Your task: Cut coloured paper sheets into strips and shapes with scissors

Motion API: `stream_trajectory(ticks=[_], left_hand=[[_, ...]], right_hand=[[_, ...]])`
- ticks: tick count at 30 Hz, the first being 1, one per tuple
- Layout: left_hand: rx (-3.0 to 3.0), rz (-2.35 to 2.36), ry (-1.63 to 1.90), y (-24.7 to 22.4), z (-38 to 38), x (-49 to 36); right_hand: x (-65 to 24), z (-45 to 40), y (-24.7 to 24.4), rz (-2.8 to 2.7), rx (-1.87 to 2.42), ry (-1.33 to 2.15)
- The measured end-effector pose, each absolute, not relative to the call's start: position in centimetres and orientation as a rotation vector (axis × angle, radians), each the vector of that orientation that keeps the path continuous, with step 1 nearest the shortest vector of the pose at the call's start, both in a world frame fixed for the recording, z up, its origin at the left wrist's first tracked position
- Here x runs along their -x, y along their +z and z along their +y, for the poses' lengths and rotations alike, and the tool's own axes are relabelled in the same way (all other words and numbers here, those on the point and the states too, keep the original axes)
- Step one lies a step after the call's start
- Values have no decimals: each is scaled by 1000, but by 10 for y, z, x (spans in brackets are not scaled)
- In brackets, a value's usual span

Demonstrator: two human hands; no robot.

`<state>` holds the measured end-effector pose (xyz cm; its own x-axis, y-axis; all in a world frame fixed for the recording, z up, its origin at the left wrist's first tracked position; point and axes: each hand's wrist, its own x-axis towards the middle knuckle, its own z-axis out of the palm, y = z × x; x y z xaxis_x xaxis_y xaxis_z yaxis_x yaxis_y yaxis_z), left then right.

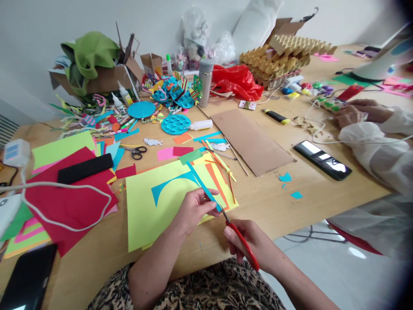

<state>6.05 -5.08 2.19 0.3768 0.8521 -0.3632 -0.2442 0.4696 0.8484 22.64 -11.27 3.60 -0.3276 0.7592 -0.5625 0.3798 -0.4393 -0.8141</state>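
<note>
My left hand (197, 211) pinches a narrow blue paper strip (204, 187) near its lower end. In my right hand (250, 243) is a pair of scissors with red handles (244, 244); the blades meet the strip's near end, just beyond my left fingertips. Beneath the left hand lies a yellow-green paper sheet (142, 219). A curved blue paper offcut (157, 193) rests on that sheet. Beside it are orange and yellow paper strips (222, 165) and a small green paper piece (192, 156).
A cardboard sheet (251, 140), a phone (322, 160) and a cutter knife (275, 116) lie to the right. Black scissors (137, 152) and red paper (71, 206) are left. A co-worker's hands (358, 112) work at the far right. Egg trays (277, 62) stand behind.
</note>
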Motion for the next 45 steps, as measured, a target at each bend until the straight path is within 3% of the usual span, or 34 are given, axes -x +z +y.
stream_trajectory(ticks=[45], left_hand=[[-756, 911, 819, 17, -51, -62]], right_hand=[[-225, -113, 31, -1442, 1796, 1747]])
